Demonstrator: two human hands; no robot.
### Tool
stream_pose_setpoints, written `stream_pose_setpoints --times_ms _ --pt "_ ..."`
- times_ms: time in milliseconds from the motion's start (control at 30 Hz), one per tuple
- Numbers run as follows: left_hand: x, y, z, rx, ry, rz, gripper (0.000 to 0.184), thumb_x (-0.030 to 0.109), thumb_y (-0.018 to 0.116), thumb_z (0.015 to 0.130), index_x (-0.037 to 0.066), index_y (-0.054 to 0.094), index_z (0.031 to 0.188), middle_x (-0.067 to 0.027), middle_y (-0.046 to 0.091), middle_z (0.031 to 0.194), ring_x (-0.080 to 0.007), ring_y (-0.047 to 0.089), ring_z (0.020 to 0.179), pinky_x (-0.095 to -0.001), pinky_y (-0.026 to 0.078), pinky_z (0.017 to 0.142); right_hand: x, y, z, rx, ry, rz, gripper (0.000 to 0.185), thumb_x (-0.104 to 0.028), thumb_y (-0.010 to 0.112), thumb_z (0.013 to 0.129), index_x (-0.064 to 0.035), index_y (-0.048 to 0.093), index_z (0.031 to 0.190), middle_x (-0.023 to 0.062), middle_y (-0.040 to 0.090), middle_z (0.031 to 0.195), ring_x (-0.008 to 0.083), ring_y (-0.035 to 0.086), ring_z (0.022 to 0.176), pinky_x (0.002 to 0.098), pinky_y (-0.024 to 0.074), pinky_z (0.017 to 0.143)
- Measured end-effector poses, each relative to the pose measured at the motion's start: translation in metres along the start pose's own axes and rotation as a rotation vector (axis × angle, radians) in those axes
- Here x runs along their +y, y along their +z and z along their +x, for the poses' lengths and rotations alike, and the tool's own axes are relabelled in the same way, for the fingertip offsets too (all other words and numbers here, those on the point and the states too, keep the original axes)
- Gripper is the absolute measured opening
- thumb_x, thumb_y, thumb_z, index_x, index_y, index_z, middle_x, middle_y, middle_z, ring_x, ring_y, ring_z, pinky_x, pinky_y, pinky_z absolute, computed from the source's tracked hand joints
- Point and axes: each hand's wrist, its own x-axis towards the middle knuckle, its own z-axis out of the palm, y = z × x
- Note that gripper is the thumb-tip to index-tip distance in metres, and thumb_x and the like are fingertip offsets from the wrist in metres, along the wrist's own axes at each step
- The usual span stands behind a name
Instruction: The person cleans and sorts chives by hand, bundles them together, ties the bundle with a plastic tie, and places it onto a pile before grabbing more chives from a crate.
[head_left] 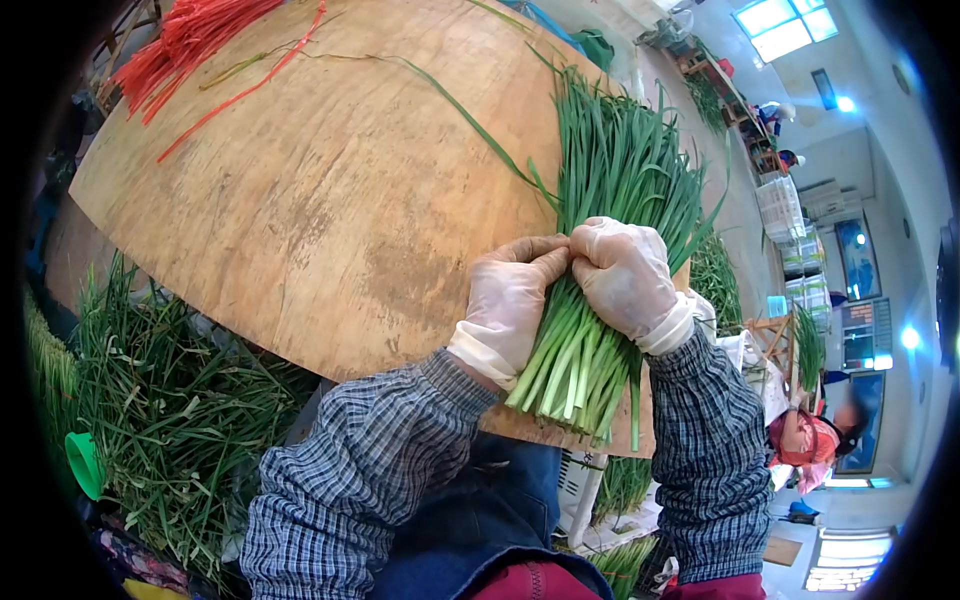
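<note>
A thick bundle of garlic chives [630, 165] lies on the wooden board, green leaves pointing away and pale cut stems towards me. My left hand [510, 295], in a thin whitish glove, is closed in a pinch at the bundle's left side, thumb and forefinger together. Against it, on top of the stems, my right hand [625, 272] is curled closed, also gloved. The fingertips of both hands meet over the middle of the bundle. Whatever they pinch there is too small or hidden to make out.
Red plastic strips [195, 40] are piled at the board's [330, 200] far left, one loose strip lying apart. Loose greens [190, 430] fill the lower left beside a green plastic cup [85, 465]. A person [805, 440] sits at the right, near stacked white crates [780, 208].
</note>
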Motion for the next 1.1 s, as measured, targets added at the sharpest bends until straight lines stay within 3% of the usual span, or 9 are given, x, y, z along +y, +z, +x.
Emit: stream_pose_setpoints --times_ms 200,300,333,433,533,733,800,933,1100 --pt "0.005 0.007 0.001 0.116 0.187 0.53 0.011 0.008 0.062 0.08 -0.003 0.063 0.082 -0.0104 0.064 0.084 -0.018 0.061 0.071 -0.028 0.048 0.063 0.001 0.0 -0.001 0.002 0.003 0.006 0.006 -0.008 0.054 0.065 -0.0025 0.057 0.067 0.0133 0.056 0.07 0.0339 0.057 0.071 0.0417 0.0439 0.061" --pt "0.0 0.009 0.0 0.231 0.707 1.112 0.014 0.011 0.061 0.078 -0.003 0.062 0.077 -0.017 0.063 0.078 -0.0275 0.061 0.069 -0.0356 0.047 0.062 0.0 0.001 -0.001 0.019 0.009 0.015 0.006 -0.008 0.055 0.066 -0.0026 0.056 0.067 0.0128 0.056 0.07 0.0335 0.057 0.071 0.0412 0.0439 0.061" --pt "0.0 0.01 0.002 0.226 0.694 1.107 0.017 0.014 0.061 0.077 -0.003 0.061 0.076 -0.0211 0.06 0.075 -0.0345 0.06 0.07 -0.0413 0.046 0.064 0.0 0.0 -0.002 0.017 0.011 0.014 0.006 -0.009 0.056 0.066 -0.0028 0.056 0.067 0.0126 0.056 0.07 0.0333 0.057 0.071 0.041 0.0439 0.061" --pt "0.004 0.012 0.005 0.196 0.673 1.188 0.017 0.013 0.06 0.077 -0.004 0.061 0.076 -0.0205 0.061 0.072 -0.0349 0.06 0.07 -0.0398 0.046 0.064 0.003 0.0 -0.003 0.027 0.013 0.057 0.007 -0.009 0.057 0.067 -0.0025 0.056 0.068 0.0124 0.056 0.07 0.0329 0.057 0.071 0.0404 0.0439 0.061" --pt "0.021 0.01 0.009 0.039 0.472 1.183 0.018 0.012 0.058 0.078 -0.005 0.06 0.076 -0.021 0.061 0.071 -0.0312 0.06 0.067 -0.0376 0.046 0.063 0.005 -0.002 -0.005 0.035 0.012 0.152 0.008 -0.009 0.058 0.067 -0.0017 0.057 0.069 0.0129 0.055 0.07 0.0329 0.057 0.07 0.0397 0.0443 0.062" --pt "0.038 0.007 0.023 -0.11 -0.001 0.959 0.016 0.011 0.058 0.078 -0.005 0.06 0.077 -0.0059 0.056 0.062 -0.0144 0.052 0.055 -0.0254 0.041 0.049 0.008 -0.007 -0.014 0.063 0.15 0.425 0.015 -0.004 0.056 0.069 -0.0008 0.059 0.083 0.014 0.055 0.069 0.0308 0.058 0.067 0.0361 0.0456 0.061" --pt "0.039 -0.006 0.03 -0.379 0.331 1.2 0.015 0.011 0.057 0.078 -0.004 0.059 0.079 -0.0055 0.055 0.061 -0.013 0.051 0.053 -0.0238 0.039 0.047 0.006 -0.005 -0.015 0.061 0.207 0.446 0.026 -0.001 0.053 0.071 -0.001 0.057 0.096 0.0158 0.057 0.071 0.0297 0.059 0.067 0.0352 0.0461 0.061" --pt "0.041 0.002 0.034 -0.483 0.497 1.415 0.015 0.008 0.056 0.076 -0.006 0.059 0.076 -0.0077 0.056 0.061 -0.0157 0.052 0.051 -0.0273 0.04 0.046 0.006 0.001 -0.014 0.126 0.195 0.474 0.033 -0.001 0.052 0.071 -0.0023 0.053 0.104 0.0181 0.06 0.076 0.0318 0.061 0.072 0.0366 0.048 0.065" --pt "0.055 0.034 0.017 -0.171 0.195 1.353 0.018 0.009 0.055 0.075 -0.008 0.06 0.076 -0.0133 0.057 0.059 -0.0186 0.055 0.053 -0.0308 0.043 0.05 0.011 0.01 -0.015 0.226 0.146 0.563 0.052 -0.004 0.054 0.069 -0.0034 0.045 0.119 0.0184 0.061 0.074 0.0342 0.061 0.071 0.0375 0.0485 0.066"
